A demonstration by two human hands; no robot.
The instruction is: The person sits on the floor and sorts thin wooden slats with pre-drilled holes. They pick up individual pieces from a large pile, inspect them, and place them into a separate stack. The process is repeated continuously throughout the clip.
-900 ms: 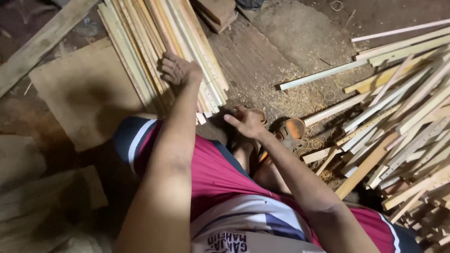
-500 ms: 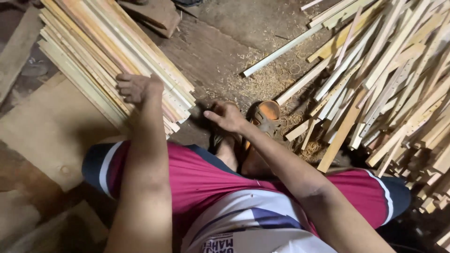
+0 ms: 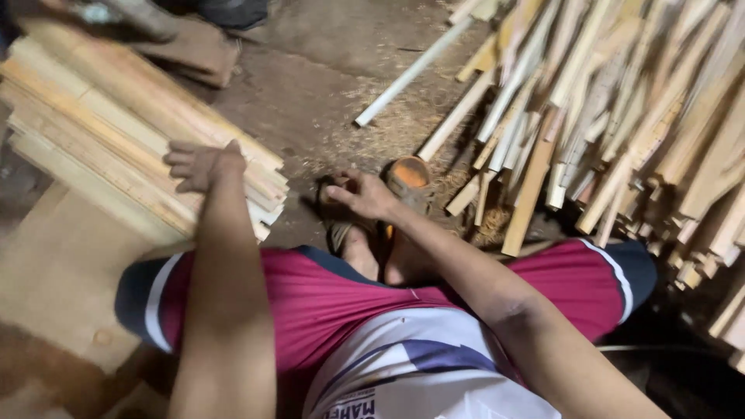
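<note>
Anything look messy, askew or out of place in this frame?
Yes. The wooden strips on the right lie jumbled and crossing, unlike the neat stack under the left hand. Sawdust is scattered over the floor.

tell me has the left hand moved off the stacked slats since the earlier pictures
No. The left hand rests palm down on the stack of slats, near its cut ends, as before. Its shift in the frame matches the stack's, so the camera moved.

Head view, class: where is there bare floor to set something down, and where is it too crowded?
Bare dirt floor lies between the stacked slats, under the left hand, and the loose stick heap; a white rod crosses its right edge. The flat board below the stack is mostly bare. Around the right hand and sandals it is crowded.
</note>
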